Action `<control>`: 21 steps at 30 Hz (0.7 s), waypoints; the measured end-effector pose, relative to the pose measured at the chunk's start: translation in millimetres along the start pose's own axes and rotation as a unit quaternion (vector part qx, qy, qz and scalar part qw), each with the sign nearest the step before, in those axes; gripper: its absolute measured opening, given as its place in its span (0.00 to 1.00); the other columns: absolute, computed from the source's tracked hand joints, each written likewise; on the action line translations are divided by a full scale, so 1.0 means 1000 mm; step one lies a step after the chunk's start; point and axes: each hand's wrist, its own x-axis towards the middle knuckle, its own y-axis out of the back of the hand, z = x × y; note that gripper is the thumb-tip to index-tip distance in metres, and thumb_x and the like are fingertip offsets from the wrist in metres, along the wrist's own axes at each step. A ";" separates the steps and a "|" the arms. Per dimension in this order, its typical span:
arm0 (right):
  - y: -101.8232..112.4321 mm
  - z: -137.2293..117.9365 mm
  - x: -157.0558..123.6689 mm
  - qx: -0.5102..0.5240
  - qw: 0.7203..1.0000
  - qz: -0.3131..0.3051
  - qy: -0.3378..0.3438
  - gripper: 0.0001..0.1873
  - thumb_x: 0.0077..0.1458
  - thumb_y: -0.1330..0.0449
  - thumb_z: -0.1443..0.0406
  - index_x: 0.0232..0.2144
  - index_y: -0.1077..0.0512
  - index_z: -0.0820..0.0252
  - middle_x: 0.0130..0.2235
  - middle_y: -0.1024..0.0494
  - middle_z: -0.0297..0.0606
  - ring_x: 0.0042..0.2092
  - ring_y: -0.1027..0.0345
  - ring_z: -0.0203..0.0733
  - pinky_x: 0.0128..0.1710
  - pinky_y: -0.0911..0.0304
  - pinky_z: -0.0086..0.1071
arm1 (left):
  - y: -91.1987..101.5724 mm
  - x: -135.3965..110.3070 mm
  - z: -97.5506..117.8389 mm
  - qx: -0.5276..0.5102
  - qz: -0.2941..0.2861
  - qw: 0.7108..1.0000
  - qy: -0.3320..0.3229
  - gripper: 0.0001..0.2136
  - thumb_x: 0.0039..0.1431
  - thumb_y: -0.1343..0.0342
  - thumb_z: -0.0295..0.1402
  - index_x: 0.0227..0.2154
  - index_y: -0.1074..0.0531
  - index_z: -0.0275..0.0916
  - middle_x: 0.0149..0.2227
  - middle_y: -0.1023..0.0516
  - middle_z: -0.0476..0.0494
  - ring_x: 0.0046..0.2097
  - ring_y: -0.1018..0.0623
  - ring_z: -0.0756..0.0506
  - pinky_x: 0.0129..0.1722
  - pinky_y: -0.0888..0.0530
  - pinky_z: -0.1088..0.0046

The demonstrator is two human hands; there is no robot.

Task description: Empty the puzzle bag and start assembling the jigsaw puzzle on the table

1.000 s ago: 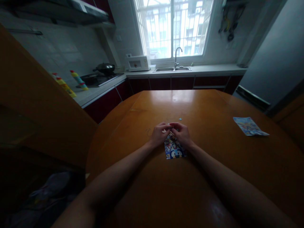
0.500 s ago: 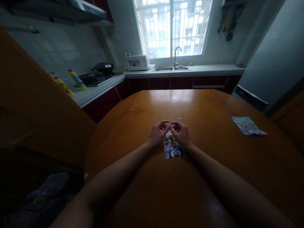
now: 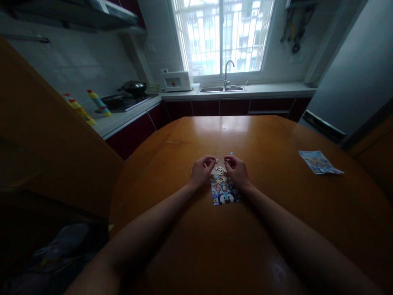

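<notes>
A small colourful jigsaw puzzle (image 3: pixel 223 190) lies on the round wooden table (image 3: pixel 245 229), with a blue cartoon figure at its near end. My left hand (image 3: pixel 201 171) rests just left of the puzzle's far end, fingers pinched on a small puzzle piece (image 3: pixel 216 160). My right hand (image 3: pixel 237 172) sits just right of that end, fingers curled and pinched; what it holds is too small to make out. Another loose piece (image 3: pixel 231 153) lies on the table beyond my right hand.
A printed picture sheet (image 3: pixel 319 162) lies on the table at the right. Behind the table run a counter with a sink (image 3: pixel 221 89), a white appliance (image 3: pixel 177 80), a stove with a pan (image 3: pixel 134 87) and bottles (image 3: pixel 97 101). A wooden panel (image 3: pixel 46 135) stands at the left.
My two hands, joined over the puzzle's far end a second ago, have drawn slightly apart, uncovering that end. The left hand now pinches a small piece.
</notes>
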 end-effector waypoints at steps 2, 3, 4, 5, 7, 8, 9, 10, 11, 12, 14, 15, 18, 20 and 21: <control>0.008 0.005 0.003 -0.060 0.997 -0.041 0.009 0.16 0.58 0.43 0.63 0.45 0.21 0.61 0.31 0.20 0.38 0.28 0.30 0.39 0.31 0.36 0.32 | 0.005 0.003 -0.005 0.055 -0.027 0.998 0.004 0.11 0.63 0.40 0.37 0.44 0.21 0.39 0.29 0.23 0.49 0.30 0.27 0.49 0.32 0.33 0.75; 0.012 0.007 0.004 -0.086 0.994 -0.063 0.014 0.16 0.58 0.43 0.63 0.45 0.20 0.60 0.31 0.19 0.38 0.28 0.30 0.40 0.32 0.36 0.33 | 0.009 0.004 -0.006 0.081 -0.043 0.996 -0.003 0.12 0.63 0.39 0.37 0.47 0.21 0.39 0.30 0.23 0.48 0.31 0.27 0.48 0.33 0.33 0.74; 0.016 0.009 0.005 -0.109 0.991 -0.081 0.022 0.15 0.59 0.42 0.63 0.44 0.19 0.59 0.32 0.19 0.38 0.30 0.29 0.40 0.33 0.35 0.33 | 0.012 0.004 -0.006 0.107 -0.057 0.993 -0.015 0.14 0.62 0.38 0.37 0.49 0.22 0.39 0.31 0.23 0.47 0.33 0.27 0.48 0.36 0.32 0.72; 0.020 0.011 0.006 -0.129 0.987 -0.091 0.033 0.14 0.59 0.41 0.63 0.43 0.19 0.59 0.33 0.19 0.39 0.31 0.29 0.41 0.35 0.35 0.34 | 0.015 0.003 -0.004 0.131 -0.069 0.988 -0.031 0.15 0.61 0.37 0.37 0.50 0.22 0.40 0.34 0.23 0.46 0.36 0.26 0.46 0.39 0.31 0.71; 0.024 0.014 0.006 -0.157 0.982 -0.089 0.057 0.12 0.58 0.41 0.66 0.41 0.18 0.57 0.36 0.19 0.40 0.34 0.28 0.42 0.39 0.34 0.36 | 0.020 -0.001 0.003 0.174 -0.099 0.977 -0.069 0.15 0.59 0.34 0.40 0.47 0.21 0.41 0.38 0.23 0.43 0.42 0.25 0.43 0.45 0.30 0.66; 0.024 0.015 0.006 -0.165 0.980 -0.090 0.069 0.12 0.58 0.41 0.67 0.40 0.18 0.57 0.38 0.19 0.41 0.36 0.28 0.42 0.40 0.34 0.36 | 0.021 -0.004 0.007 0.191 -0.117 0.971 -0.086 0.16 0.57 0.32 0.42 0.45 0.20 0.42 0.41 0.23 0.42 0.45 0.26 0.41 0.47 0.30 0.65; 0.024 0.015 0.006 -0.166 0.978 -0.094 0.081 0.12 0.57 0.41 0.69 0.40 0.18 0.57 0.39 0.20 0.41 0.37 0.28 0.42 0.41 0.33 0.35 | 0.022 -0.006 0.011 0.204 -0.136 0.964 -0.099 0.16 0.55 0.31 0.44 0.43 0.19 0.42 0.42 0.23 0.41 0.47 0.26 0.40 0.48 0.30 0.64; 0.023 0.015 0.005 -0.159 0.977 -0.102 0.095 0.13 0.57 0.41 0.70 0.41 0.19 0.57 0.41 0.21 0.42 0.39 0.28 0.42 0.42 0.33 0.35 | 0.022 -0.009 0.014 0.212 -0.154 0.959 -0.106 0.15 0.55 0.31 0.44 0.42 0.19 0.43 0.42 0.23 0.41 0.47 0.26 0.40 0.48 0.30 0.63; 0.022 0.014 0.004 -0.152 0.975 -0.115 0.113 0.13 0.57 0.41 0.71 0.41 0.19 0.56 0.42 0.21 0.42 0.41 0.28 0.43 0.44 0.33 0.36 | 0.022 -0.011 0.015 0.212 -0.173 0.956 -0.108 0.13 0.56 0.32 0.43 0.40 0.19 0.43 0.42 0.23 0.42 0.46 0.26 0.40 0.47 0.29 0.64; 0.021 0.013 0.003 -0.146 0.971 -0.133 0.134 0.13 0.57 0.40 0.70 0.42 0.19 0.56 0.43 0.22 0.42 0.44 0.28 0.44 0.46 0.33 0.36 | 0.022 -0.012 0.015 0.207 -0.191 0.954 -0.105 0.11 0.57 0.33 0.41 0.40 0.19 0.43 0.40 0.23 0.43 0.44 0.26 0.41 0.45 0.29 0.66; 0.019 0.012 0.001 -0.148 0.959 -0.170 0.170 0.14 0.58 0.38 0.69 0.45 0.19 0.55 0.44 0.22 0.42 0.48 0.29 0.46 0.50 0.34 0.39 | 0.021 -0.012 0.012 0.184 -0.218 0.953 -0.098 0.06 0.61 0.36 0.36 0.40 0.18 0.43 0.37 0.24 0.44 0.40 0.25 0.44 0.42 0.29 0.69; 0.018 0.011 0.001 -0.154 0.954 -0.185 0.179 0.14 0.58 0.37 0.68 0.46 0.20 0.55 0.45 0.21 0.43 0.49 0.30 0.47 0.51 0.35 0.40 | 0.021 -0.011 0.009 0.171 -0.223 0.955 -0.096 0.06 0.62 0.37 0.33 0.40 0.18 0.43 0.37 0.24 0.45 0.38 0.25 0.46 0.40 0.29 0.71; 0.017 0.012 0.000 -0.165 0.950 -0.202 0.173 0.14 0.59 0.36 0.65 0.48 0.21 0.56 0.45 0.21 0.43 0.48 0.30 0.48 0.50 0.35 0.40 | 0.021 -0.008 0.003 0.147 -0.212 0.960 -0.107 0.06 0.65 0.41 0.30 0.38 0.18 0.41 0.36 0.23 0.44 0.37 0.25 0.47 0.39 0.30 0.74; 0.017 0.012 0.000 -0.153 0.952 -0.201 0.171 0.14 0.59 0.35 0.63 0.48 0.21 0.56 0.45 0.21 0.43 0.47 0.29 0.47 0.49 0.35 0.39 | 0.020 -0.007 0.002 0.132 -0.193 0.966 -0.112 0.08 0.66 0.43 0.29 0.37 0.18 0.39 0.35 0.23 0.44 0.36 0.25 0.48 0.38 0.30 0.74; 0.017 0.012 0.001 -0.144 0.954 -0.199 0.173 0.14 0.59 0.35 0.63 0.47 0.21 0.55 0.45 0.21 0.42 0.48 0.29 0.46 0.49 0.35 0.39 | 0.018 -0.007 0.003 0.122 -0.180 0.970 -0.113 0.08 0.67 0.43 0.30 0.37 0.18 0.39 0.35 0.23 0.44 0.36 0.25 0.48 0.37 0.30 0.75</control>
